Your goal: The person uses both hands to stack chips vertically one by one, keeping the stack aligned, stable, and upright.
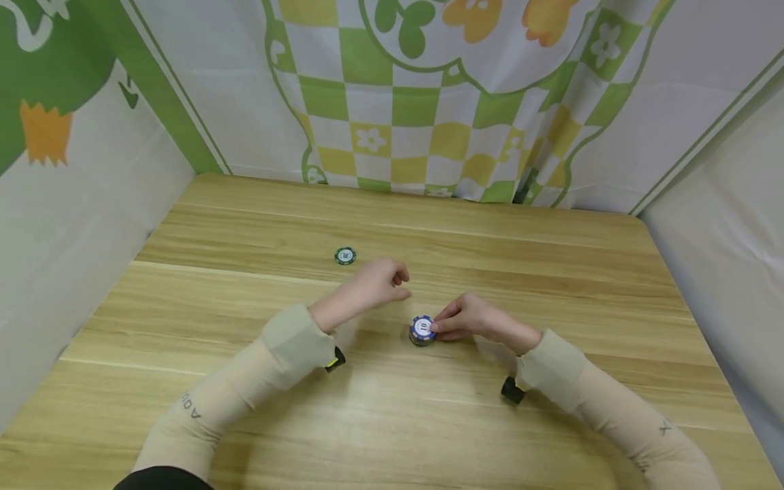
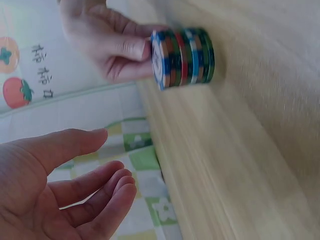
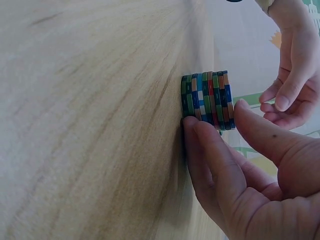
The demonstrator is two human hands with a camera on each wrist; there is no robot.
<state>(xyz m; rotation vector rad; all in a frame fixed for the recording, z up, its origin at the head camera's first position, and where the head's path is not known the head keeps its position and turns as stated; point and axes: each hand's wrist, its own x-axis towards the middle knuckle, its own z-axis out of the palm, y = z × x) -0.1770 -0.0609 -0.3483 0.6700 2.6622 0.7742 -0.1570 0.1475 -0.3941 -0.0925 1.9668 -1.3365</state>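
Observation:
A stack of several poker chips [image 1: 422, 331] stands on the wooden table, topped by a blue and white chip marked 10. Green, red and blue edges show along its side in the left wrist view. My right hand [image 1: 480, 318] holds the stack at its right side: the thumb lies at the rim of the top chip and the fingertips [image 3: 192, 122] are against the side. To the left of the stack, my left hand [image 1: 371, 284] hovers with loosely bent fingers and holds nothing; a gap shows between its thumb and fingers in the left wrist view.
A single green poker chip [image 1: 346, 256] lies flat on the table [image 1: 520, 252], beyond the left hand. Fabric with a green and yellow checkered print [image 1: 416, 109] hangs behind the back edge, and pale walls [image 1: 729, 184] flank the table.

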